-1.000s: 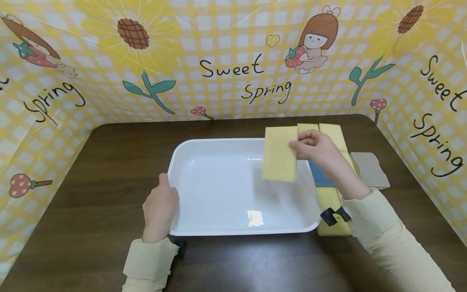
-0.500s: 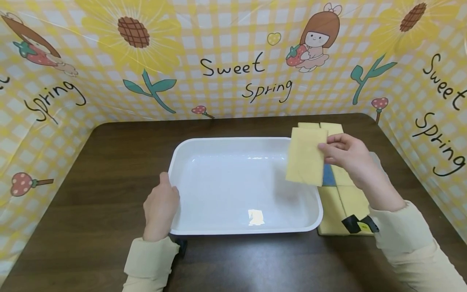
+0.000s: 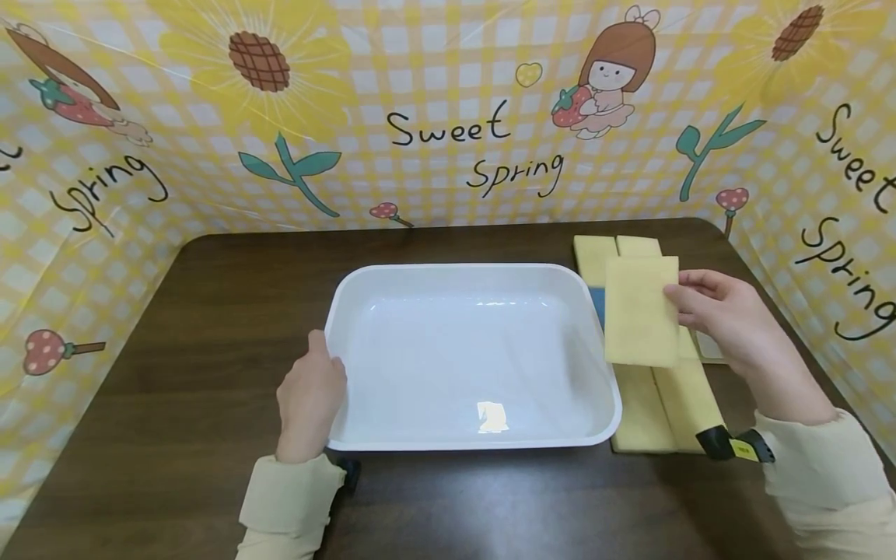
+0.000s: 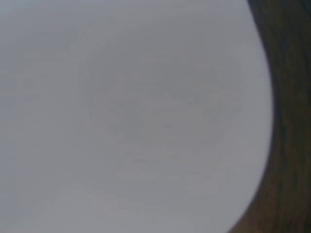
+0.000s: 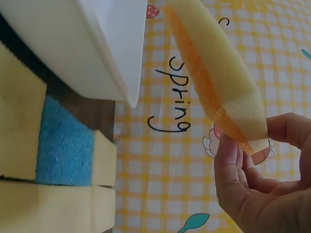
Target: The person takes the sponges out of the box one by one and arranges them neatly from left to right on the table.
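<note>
My right hand (image 3: pixel 735 330) pinches a sponge (image 3: pixel 642 311) by its right edge, thumb on the near face. The sponge is held up over other sponges at the right. In the right wrist view, this sponge (image 5: pixel 228 80) shows a pale yellow body with an orange, coarse layer on one side. At the left, my left hand (image 3: pixel 311 404) grips the left rim of a white rectangular tray (image 3: pixel 448 362); its curled fingers are mostly hidden. Only a blurred white wall of the tray (image 4: pixel 146 116) and dark wood fill the left wrist view.
Several yellow sponges (image 3: pixel 640 408) lie in rows against the tray's right side, with a blue one (image 5: pixel 65 145) among them. A grey-white flat piece (image 3: pixel 712 348) shows partly behind the right hand. A patterned yellow cloth (image 3: pixel 448 93) walls the dark wooden table (image 3: pixel 448 505).
My right hand has carried the sponge rightward, from over the tray to over the sponges beside it. The left hand and the tray stay in place.
</note>
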A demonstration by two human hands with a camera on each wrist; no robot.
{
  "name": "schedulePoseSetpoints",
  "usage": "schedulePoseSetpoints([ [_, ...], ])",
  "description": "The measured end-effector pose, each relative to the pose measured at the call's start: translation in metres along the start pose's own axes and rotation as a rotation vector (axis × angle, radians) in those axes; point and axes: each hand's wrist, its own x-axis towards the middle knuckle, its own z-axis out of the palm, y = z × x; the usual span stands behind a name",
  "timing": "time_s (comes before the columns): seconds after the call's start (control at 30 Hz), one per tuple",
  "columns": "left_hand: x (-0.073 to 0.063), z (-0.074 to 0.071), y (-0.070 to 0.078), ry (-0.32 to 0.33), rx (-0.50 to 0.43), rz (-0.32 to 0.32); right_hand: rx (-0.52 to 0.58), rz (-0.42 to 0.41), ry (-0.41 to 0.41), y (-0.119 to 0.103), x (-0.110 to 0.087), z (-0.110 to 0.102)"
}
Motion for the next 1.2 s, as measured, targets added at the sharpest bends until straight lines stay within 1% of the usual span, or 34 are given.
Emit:
schedulePoseSetpoints([
  [0.17,0.001,0.001,0.000,-0.009,-0.005,-0.009,-0.039,0.043,0.004,0.011,-0.004,-0.009],
  [0.33,0.003,0.002,0.000,-0.019,-0.003,-0.013,-0.052,0.077,0.014,0.025,-0.009,-0.017],
  [0.5,0.003,0.002,0.000,-0.020,0.000,-0.018,-0.053,0.098,0.019,0.038,-0.013,-0.025],
  [0.67,0.002,0.002,-0.001,-0.018,-0.008,-0.022,-0.086,0.110,0.038,0.046,-0.018,-0.030],
  [0.77,0.001,0.001,-0.001,-0.020,-0.007,-0.024,-0.117,0.129,0.049,0.057,-0.020,-0.033],
  [0.8,0.001,0.001,-0.001,-0.021,-0.008,-0.026,-0.110,0.145,0.073,0.067,-0.017,-0.035],
  [0.87,0.001,0.001,-0.001,-0.022,-0.007,-0.027,-0.117,0.158,0.077,0.087,-0.013,-0.042],
  [1.0,0.001,0.001,-0.001,-0.025,-0.007,-0.033,-0.149,0.176,0.131,0.153,0.007,-0.057],
  [1.03,0.001,0.001,-0.001,-0.025,-0.007,-0.034,-0.178,0.168,0.120,0.165,0.009,-0.060],
  [1.1,0.001,0.001,-0.001,-0.023,-0.006,-0.032,-0.211,0.168,0.142,0.192,0.016,-0.066],
  [1.2,0.001,0.002,-0.001,-0.013,-0.006,-0.022,-0.236,0.154,0.133,0.212,0.018,-0.073],
])
